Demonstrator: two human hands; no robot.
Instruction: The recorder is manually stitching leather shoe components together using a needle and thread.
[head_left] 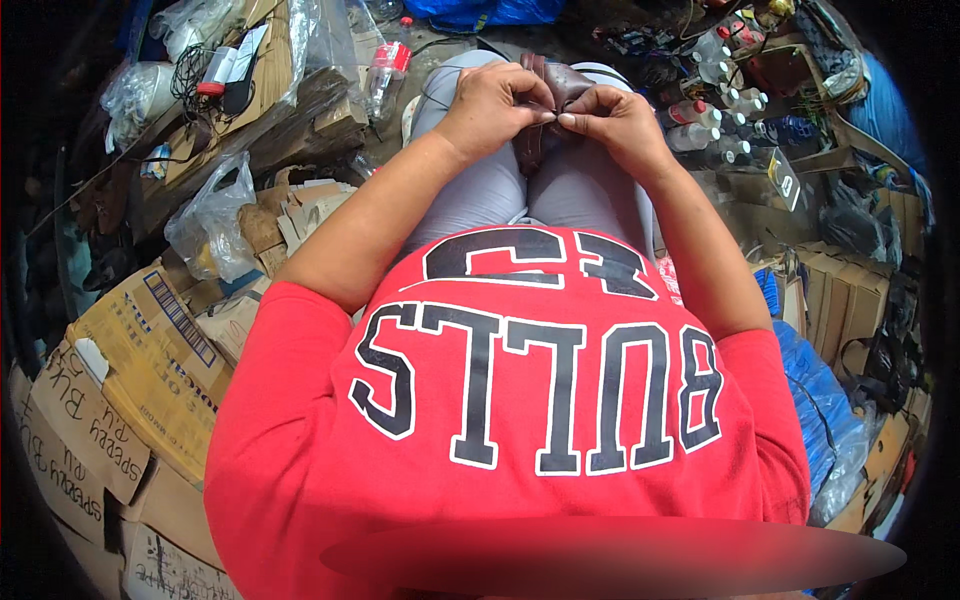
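Note:
A dark brown leather piece with a strap, looking like a shoe or sandal, rests between my knees on my grey trousers. My left hand is closed in a pinch over its left side. From the right, my right hand pinches too, thumb against forefinger. Both sets of fingertips nearly meet in front of the leather. Whatever lies between them is too small to make out. A thin dark strand shows beside my left hand, by the knee. The leather's underside is hidden.
Flattened cardboard boxes lie at left, below a clear plastic bag. A red-labelled bottle stands beyond my left arm. Several small bottles cluster at right. Blue plastic sheeting and more cardboard flank my right side.

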